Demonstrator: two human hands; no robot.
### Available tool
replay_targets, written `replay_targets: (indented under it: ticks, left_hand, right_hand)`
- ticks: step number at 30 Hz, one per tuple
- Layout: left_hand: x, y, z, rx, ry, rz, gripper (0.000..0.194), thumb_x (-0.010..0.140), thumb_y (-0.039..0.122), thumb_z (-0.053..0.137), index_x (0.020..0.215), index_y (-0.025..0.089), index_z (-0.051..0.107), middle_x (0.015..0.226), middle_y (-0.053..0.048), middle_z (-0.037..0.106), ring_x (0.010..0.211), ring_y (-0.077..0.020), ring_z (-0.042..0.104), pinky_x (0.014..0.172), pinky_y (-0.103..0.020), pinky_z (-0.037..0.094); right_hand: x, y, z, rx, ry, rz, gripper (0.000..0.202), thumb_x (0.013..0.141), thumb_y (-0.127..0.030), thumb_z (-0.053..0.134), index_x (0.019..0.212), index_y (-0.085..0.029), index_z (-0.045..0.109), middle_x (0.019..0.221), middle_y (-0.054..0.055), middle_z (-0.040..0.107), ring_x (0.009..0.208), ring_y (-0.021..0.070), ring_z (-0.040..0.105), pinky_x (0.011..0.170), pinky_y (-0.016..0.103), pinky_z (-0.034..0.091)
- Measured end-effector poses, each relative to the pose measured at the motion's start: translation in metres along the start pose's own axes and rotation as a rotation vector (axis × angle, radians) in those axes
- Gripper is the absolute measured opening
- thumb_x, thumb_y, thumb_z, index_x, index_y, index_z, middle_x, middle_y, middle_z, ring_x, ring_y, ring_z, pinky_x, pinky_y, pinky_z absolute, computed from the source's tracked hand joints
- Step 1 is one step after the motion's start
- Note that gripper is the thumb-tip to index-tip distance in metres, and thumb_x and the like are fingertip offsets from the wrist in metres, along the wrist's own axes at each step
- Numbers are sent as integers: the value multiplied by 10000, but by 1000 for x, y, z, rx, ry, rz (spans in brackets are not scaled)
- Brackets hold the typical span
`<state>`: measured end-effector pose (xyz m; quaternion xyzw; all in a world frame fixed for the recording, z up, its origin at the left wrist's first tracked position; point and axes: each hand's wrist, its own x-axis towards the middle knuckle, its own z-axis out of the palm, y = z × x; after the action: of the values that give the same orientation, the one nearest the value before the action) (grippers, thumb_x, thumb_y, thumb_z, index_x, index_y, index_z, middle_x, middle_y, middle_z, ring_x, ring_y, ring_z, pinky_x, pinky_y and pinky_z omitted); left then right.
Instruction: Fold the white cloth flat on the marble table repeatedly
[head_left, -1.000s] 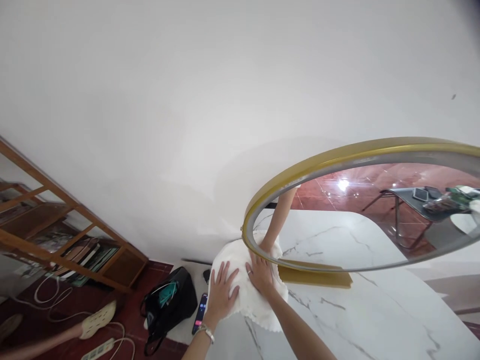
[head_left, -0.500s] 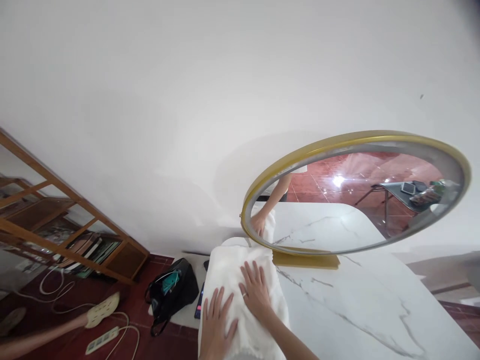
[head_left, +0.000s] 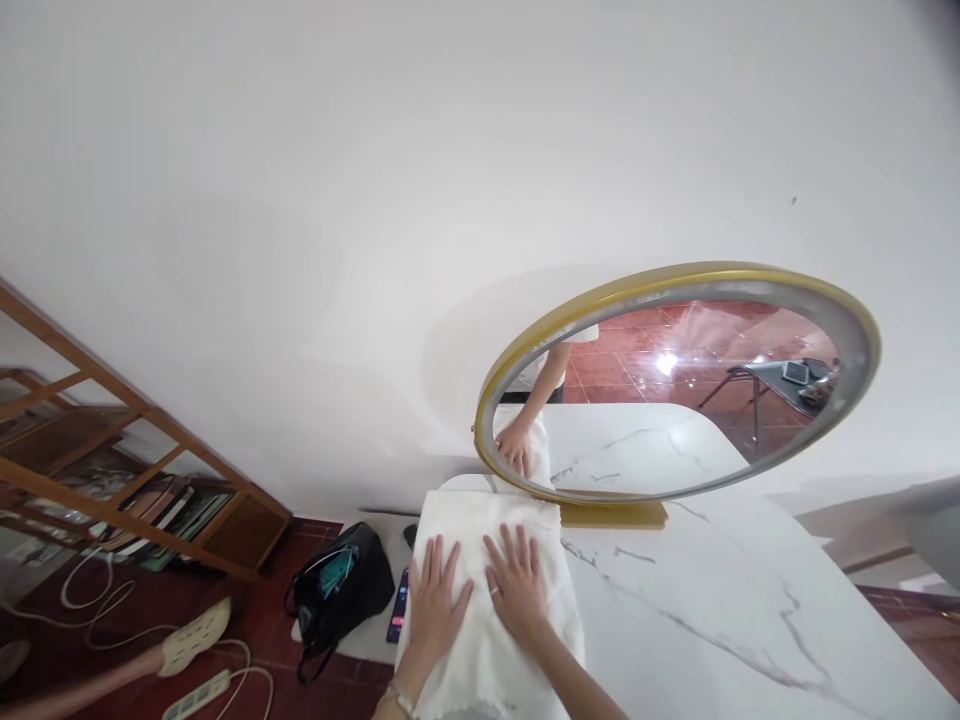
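A white cloth (head_left: 480, 515) lies spread over the left end of a white marbled table (head_left: 675, 600). My left hand (head_left: 437, 605) rests flat on its left part, fingers spread and pointing away from me. Flat on the cloth just to the right is my right hand (head_left: 517, 590), with a ring on one finger and its fingers apart. The two hands do not touch. Behind the cloth's right corner stands an oval-looking mirror (head_left: 637, 440) with a gold rim and gold base (head_left: 615, 515), which reflects an arm and hand on the cloth.
Left of the table are a black bag (head_left: 349, 585), a phone (head_left: 398, 610) and a wooden shelf (head_left: 240, 525) with books. On the red floor lie a power strip (head_left: 196, 697) and white cables, beside a foot in a cream shoe (head_left: 196, 636).
My left hand has moved forward on the cloth, showing more of the wrist. The cloth's far edge looks straighter and flatter. The view has shifted slightly.
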<state>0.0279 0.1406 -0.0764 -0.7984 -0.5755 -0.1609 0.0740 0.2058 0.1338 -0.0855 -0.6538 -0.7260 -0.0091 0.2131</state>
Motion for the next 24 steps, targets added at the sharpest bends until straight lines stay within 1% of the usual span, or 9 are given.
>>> replay_targets:
  ticks: [2,5,7,9,12,15,18,21,24]
  left_hand:
    - [25,-4,8,-2,14,35,542,903,387,451,1423,270,357,1513,-93,300,1386,-296,272,1104,-513,211]
    - [52,-8,19,-13,40,8,539,888,397,486,1399,247,406,1524,-107,270,1397,-304,243,1102,-494,233]
    - [65,-9,23,-23,46,-34,523,879,394,502,1375,244,442,1525,-111,262,1395,-311,243,1085,-491,270]
    - [75,-9,26,-35,46,-68,506,875,396,509,1355,240,469,1521,-116,264,1391,-314,249,1064,-483,308]
    - [84,-10,28,-52,49,-91,496,882,409,497,1345,233,478,1510,-125,276,1382,-315,261,1050,-480,332]
    - [85,-12,29,-68,47,-82,504,889,416,486,1356,229,461,1503,-120,287,1383,-316,256,1064,-495,316]
    - [81,-12,29,-81,46,-57,509,891,411,485,1364,228,449,1501,-105,296,1388,-312,246,1086,-504,289]
    - [69,-10,25,-84,60,-51,506,892,406,479,1366,231,445,1507,-95,291,1394,-305,237,1092,-502,287]
    - [50,-6,18,-77,68,-48,504,900,396,462,1374,227,433,1510,-99,288,1397,-296,236,1087,-493,301]
  right_hand:
    - [23,10,3,-2,-18,9,518,913,-330,436,1418,-380,330,1521,10,282,1411,316,195,1098,533,226]
    - [54,23,7,2,-30,-17,501,921,-372,423,1415,-377,339,1528,0,269,1413,286,198,1113,474,218]
    - [71,27,10,7,-50,-11,495,920,-394,419,1410,-387,345,1524,1,282,1401,282,232,1113,467,215]
    - [84,28,13,10,-90,18,489,917,-386,421,1401,-393,361,1501,14,332,1372,293,293,1100,488,226]
    - [95,26,16,4,-119,50,489,917,-355,410,1403,-373,370,1471,36,385,1341,307,341,1083,514,240]
    - [97,26,18,7,-98,46,485,930,-369,381,1414,-361,354,1478,32,372,1344,297,333,1091,508,232]
    - [91,27,19,6,-94,42,481,937,-384,375,1416,-372,342,1493,13,347,1354,285,315,1102,508,220]
    - [81,24,18,5,-73,25,477,935,-391,389,1411,-373,352,1521,10,291,1387,292,252,1114,511,201]
    - [63,16,14,26,-29,1,469,932,-386,406,1400,-359,381,1527,16,277,1415,307,177,1115,509,213]
